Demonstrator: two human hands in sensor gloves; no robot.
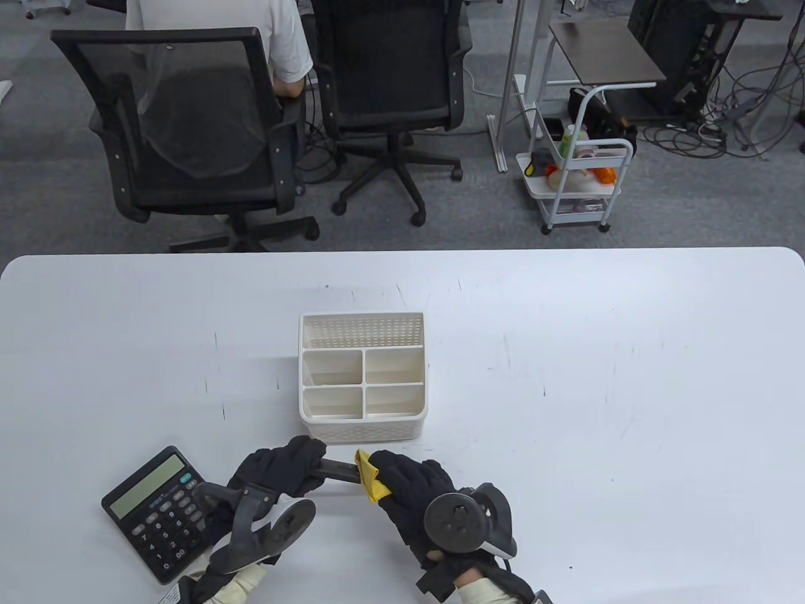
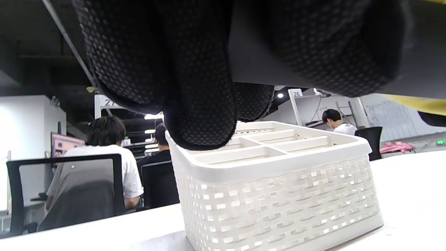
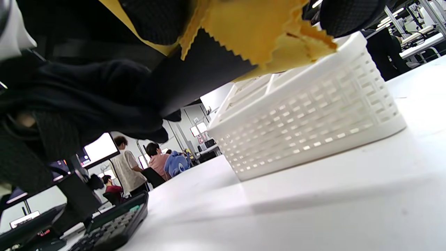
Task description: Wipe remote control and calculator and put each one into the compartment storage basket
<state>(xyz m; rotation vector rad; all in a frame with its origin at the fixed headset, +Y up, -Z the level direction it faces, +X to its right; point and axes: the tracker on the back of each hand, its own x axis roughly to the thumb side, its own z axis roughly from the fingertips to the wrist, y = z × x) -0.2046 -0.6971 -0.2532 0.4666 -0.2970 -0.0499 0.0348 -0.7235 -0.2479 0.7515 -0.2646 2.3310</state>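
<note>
My left hand (image 1: 286, 469) grips one end of a dark remote control (image 1: 336, 470), held just above the table in front of the basket. My right hand (image 1: 402, 481) holds a yellow cloth (image 1: 370, 481) folded against the remote's other end. In the right wrist view the cloth (image 3: 258, 31) drapes over the remote's dark body (image 3: 195, 73). The left wrist view shows my gloved fingers (image 2: 195, 87) curled round the remote (image 2: 264, 66). A black calculator (image 1: 154, 511) lies flat at the front left. The white compartment storage basket (image 1: 363, 434) stands mid-table, its compartments holding nothing.
The calculator (image 3: 111, 223) lies low on the left in the right wrist view, partly under my left wrist tracker (image 1: 264, 522). Beyond the table's far edge stand two black office chairs (image 1: 188, 126), a seated person and a white trolley (image 1: 582, 182).
</note>
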